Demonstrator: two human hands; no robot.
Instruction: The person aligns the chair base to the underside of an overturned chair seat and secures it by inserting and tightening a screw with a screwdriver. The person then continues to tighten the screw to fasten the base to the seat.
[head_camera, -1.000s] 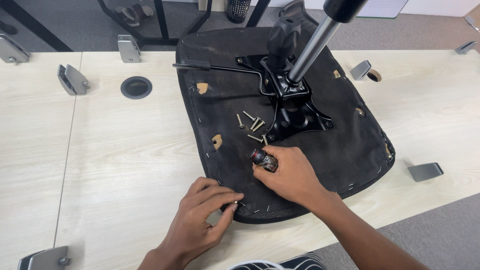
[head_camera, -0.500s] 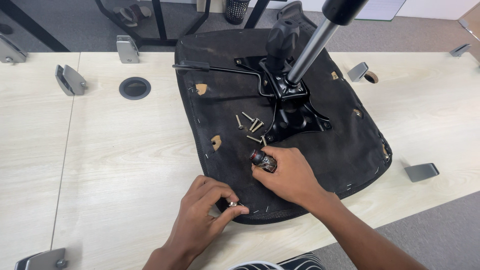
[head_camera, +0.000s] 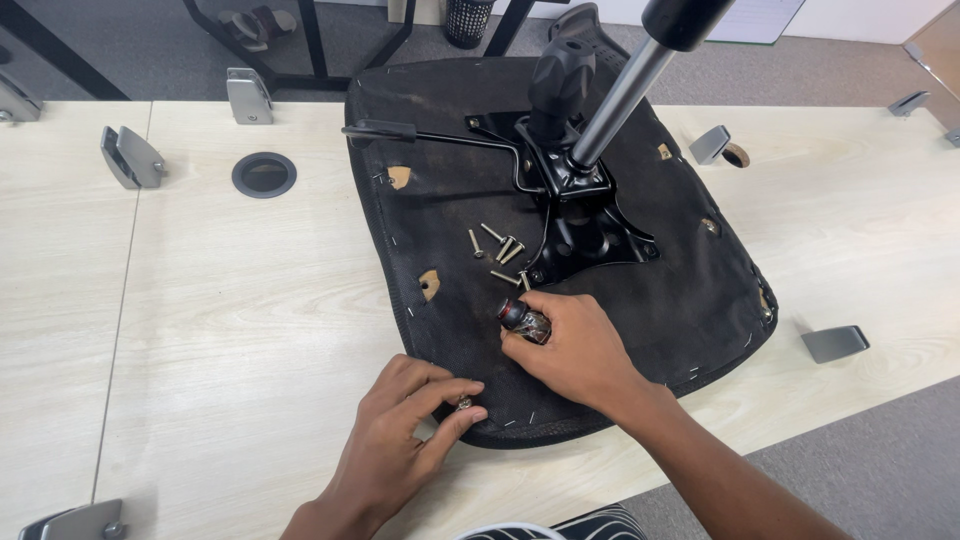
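On the pale surface (head_camera: 200, 320), the left hand (head_camera: 400, 440) now pinches a bolt (head_camera: 464, 402) lifted off the upturned chair seat (head_camera: 640, 300); the right hand (head_camera: 575, 345) grips a stubby screwdriver (head_camera: 524, 320) there.

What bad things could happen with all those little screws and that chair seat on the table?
The loose screws lie free on the upturned seat; a bump might roll them off. The left hand pinches a small screw at the seat's edge, which could slip and drop. The right hand grips a stubby screwdriver close by; it might slide and poke fingers.
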